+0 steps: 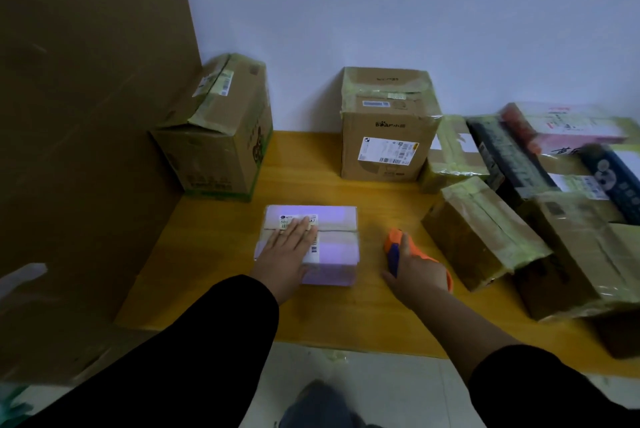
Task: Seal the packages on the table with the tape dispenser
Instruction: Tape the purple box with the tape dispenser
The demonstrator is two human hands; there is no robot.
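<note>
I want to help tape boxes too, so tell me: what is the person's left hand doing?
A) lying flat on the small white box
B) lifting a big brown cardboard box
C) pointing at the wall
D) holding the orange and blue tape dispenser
A: the left hand lies flat, fingers straight, on the small white box; the right hand grips the orange and blue tape dispenser.

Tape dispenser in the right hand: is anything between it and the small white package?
Nothing visible. The right hand grips the tape dispenser just right of the white package, with only bare table between them. The left hand lies flat on the package's top.
</note>
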